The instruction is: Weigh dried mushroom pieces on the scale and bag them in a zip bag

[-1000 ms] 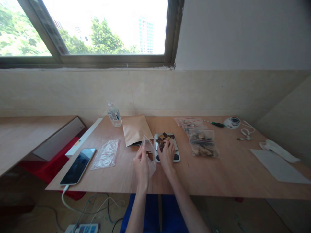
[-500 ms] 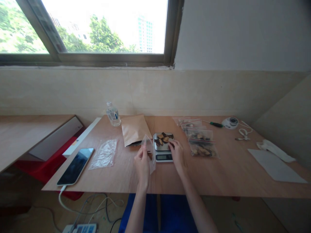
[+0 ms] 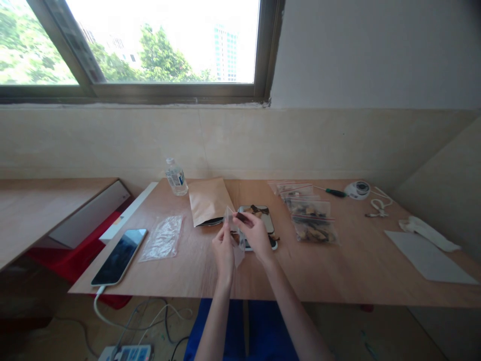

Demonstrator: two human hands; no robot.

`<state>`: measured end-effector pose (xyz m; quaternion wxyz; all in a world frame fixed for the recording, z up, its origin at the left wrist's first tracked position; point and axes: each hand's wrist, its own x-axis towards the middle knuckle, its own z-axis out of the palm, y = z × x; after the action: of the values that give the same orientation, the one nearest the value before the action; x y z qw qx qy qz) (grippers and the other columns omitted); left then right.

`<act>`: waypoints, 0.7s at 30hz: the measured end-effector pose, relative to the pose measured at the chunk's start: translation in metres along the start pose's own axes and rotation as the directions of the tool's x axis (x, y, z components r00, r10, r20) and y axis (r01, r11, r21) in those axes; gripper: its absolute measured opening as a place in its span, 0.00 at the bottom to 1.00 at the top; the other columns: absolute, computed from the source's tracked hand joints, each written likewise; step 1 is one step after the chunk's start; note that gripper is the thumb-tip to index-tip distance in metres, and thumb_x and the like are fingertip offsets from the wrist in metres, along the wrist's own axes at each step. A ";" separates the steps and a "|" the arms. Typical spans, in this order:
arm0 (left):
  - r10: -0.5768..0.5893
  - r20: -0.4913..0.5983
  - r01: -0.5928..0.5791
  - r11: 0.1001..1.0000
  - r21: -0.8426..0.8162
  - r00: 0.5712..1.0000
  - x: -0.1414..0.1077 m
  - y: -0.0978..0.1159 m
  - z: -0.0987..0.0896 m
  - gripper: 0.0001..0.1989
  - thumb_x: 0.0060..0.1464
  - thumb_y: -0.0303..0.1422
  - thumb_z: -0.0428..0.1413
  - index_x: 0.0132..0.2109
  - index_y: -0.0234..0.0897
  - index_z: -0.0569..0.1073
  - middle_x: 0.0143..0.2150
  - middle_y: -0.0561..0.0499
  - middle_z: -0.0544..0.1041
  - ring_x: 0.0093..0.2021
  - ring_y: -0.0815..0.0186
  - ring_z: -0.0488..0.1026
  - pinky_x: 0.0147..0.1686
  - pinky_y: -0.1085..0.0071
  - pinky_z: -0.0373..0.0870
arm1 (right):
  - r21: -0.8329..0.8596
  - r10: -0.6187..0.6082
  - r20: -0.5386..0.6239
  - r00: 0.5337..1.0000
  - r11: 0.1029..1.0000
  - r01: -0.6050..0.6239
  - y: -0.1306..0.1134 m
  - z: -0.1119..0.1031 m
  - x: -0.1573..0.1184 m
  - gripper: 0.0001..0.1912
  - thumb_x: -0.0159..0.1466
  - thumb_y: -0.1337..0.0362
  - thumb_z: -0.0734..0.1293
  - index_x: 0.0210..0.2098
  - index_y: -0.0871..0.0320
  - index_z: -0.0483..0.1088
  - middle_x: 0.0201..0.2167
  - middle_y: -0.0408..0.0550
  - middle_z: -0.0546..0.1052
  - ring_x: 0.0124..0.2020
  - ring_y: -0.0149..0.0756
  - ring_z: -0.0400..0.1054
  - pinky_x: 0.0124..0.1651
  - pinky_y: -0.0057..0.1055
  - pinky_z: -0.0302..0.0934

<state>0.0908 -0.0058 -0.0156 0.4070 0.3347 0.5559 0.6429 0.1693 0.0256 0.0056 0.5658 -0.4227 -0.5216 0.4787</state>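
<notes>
My left hand [image 3: 224, 250] is closed on a clear zip bag [image 3: 239, 256], held upright with some brown dried slices inside. At the bag's mouth, my right hand [image 3: 256, 234] pinches a dark dried slice [image 3: 241, 217]. Behind my right hand sits a small digital scale [image 3: 267, 220], its display mostly hidden. Several dried slices [image 3: 259, 209] lie on its plate, and one loose slice [image 3: 275, 238] rests by its front right corner. A brown paper pouch [image 3: 210, 200] lies just behind the bag, its dark opening toward me.
Filled zip bags [image 3: 314, 231] overlap to the right of the scale. On the left are flat empty bags [image 3: 162, 238], a phone [image 3: 119, 256] on a cable and a water bottle [image 3: 176, 178]. A screwdriver [image 3: 335, 192], a white camera [image 3: 356, 190] and white paper [image 3: 428, 256] lie farther right.
My right hand has moved left from the scale plate to the bag's mouth with a dried slice. One slice now shows at the scale's front right corner.
</notes>
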 end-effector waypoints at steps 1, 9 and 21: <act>-0.016 0.000 0.016 1.000 -0.018 1.000 0.000 0.000 0.000 0.21 0.48 0.48 0.53 0.31 0.32 0.76 0.19 0.55 0.66 0.20 0.73 0.61 0.20 0.78 0.55 | -0.077 -0.029 0.024 0.999 0.997 0.031 -0.002 0.003 -0.003 0.14 0.54 0.59 0.68 0.37 0.60 0.74 0.38 0.52 0.78 0.40 0.39 0.72 0.45 0.35 0.65; -0.155 -0.052 0.150 0.984 -0.092 0.987 0.003 0.000 -0.005 0.25 0.42 0.51 0.57 0.39 0.32 0.76 0.22 0.52 0.71 0.21 0.71 0.66 0.20 0.78 0.57 | -0.377 -0.291 0.024 0.956 0.883 0.279 -0.001 -0.035 -0.015 0.13 0.64 0.60 0.57 0.41 0.56 0.70 0.45 0.52 0.73 0.47 0.37 0.66 0.47 0.35 0.63; -0.185 -0.016 0.184 0.981 -0.055 0.983 0.003 0.002 -0.010 0.23 0.47 0.46 0.56 0.48 0.39 0.74 0.39 0.45 0.78 0.36 0.65 0.74 0.28 0.75 0.64 | -0.680 -0.189 -0.145 0.971 0.732 0.041 0.094 -0.125 -0.035 0.14 0.58 0.57 0.61 0.38 0.60 0.67 0.37 0.54 0.74 0.40 0.43 0.69 0.44 0.41 0.62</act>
<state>0.0803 -0.0074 -0.0151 0.4676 0.2640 0.5715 0.6205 0.2838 0.0113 -0.1054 0.4538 -0.6119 -0.6235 0.1760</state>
